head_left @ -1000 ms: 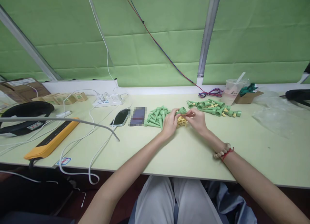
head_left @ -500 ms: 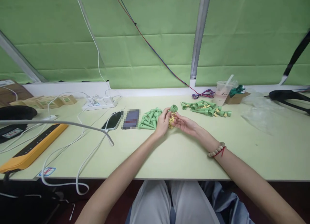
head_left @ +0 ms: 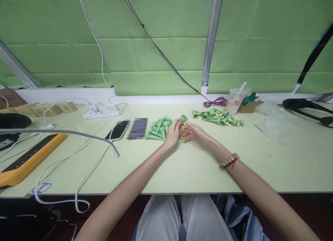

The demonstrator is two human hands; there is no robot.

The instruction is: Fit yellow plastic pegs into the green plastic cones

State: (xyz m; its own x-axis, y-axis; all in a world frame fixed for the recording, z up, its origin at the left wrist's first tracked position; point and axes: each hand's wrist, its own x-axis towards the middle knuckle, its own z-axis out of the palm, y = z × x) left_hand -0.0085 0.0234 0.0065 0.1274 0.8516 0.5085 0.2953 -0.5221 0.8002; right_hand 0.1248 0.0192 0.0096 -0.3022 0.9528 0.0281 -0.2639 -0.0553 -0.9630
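Note:
My left hand [head_left: 171,134] is closed around a green plastic cone-shaped spike [head_left: 183,118], its wide round cap end up and its body mostly hidden by the fingers. Close by on the right, my right hand [head_left: 195,132] has its fingers curled in below the cap, over small yellow plastic pieces [head_left: 181,134]. What its fingertips pinch is too small to make out. Left of my left hand lies a pile of green spikes [head_left: 158,127]. Farther back on the right is another group of green spikes [head_left: 212,119] with yellow pieces among them.
A phone [head_left: 117,130] and a pixelated dark rectangle [head_left: 137,129] lie left of the pile. White cables, a white power strip [head_left: 102,110] and an orange power strip [head_left: 33,159] occupy the left. Back right are a plastic cup [head_left: 235,100], small carton [head_left: 250,106] and clear bag [head_left: 272,126].
The view has shifted slightly. Both hands sit a little lower around the spike, and the right fingers have moved down from near its cap toward the yellow pieces.

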